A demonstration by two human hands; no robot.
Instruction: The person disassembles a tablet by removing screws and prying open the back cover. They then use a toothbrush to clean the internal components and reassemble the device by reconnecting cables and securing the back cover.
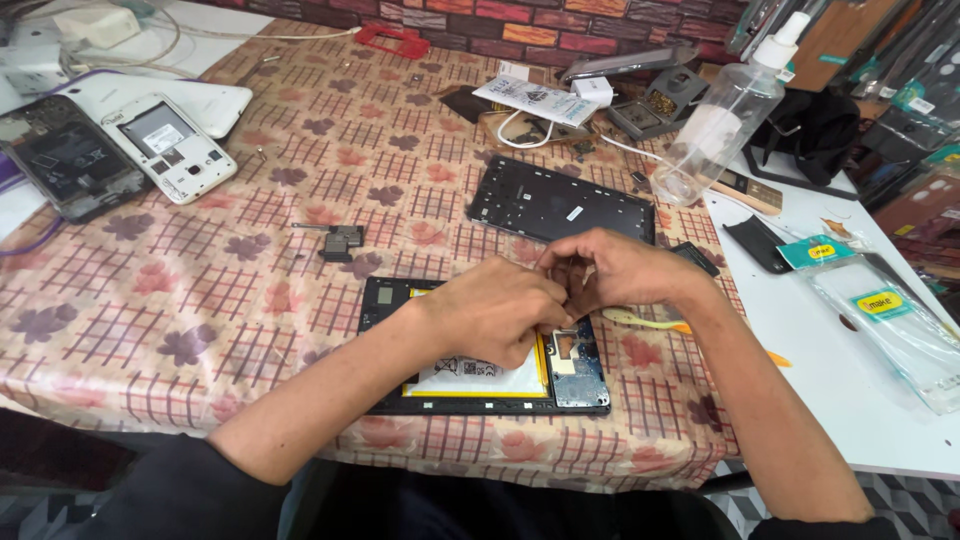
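1. The opened tablet is laid flat on the patterned tablecloth, directly beneath both hands — its long axis runs left to right.
2. The left hand and right hand are pressed together above its right end; anything pinched is hidden.
3. A yellow pry tool is seen just beside the right hand.

Opened black tablet, white battery exposed, flat on tablecloth

Glossy patterned tablecloth is covering the table. Clear plastic bottle is shining. Matt black plastic frame is lying flat.
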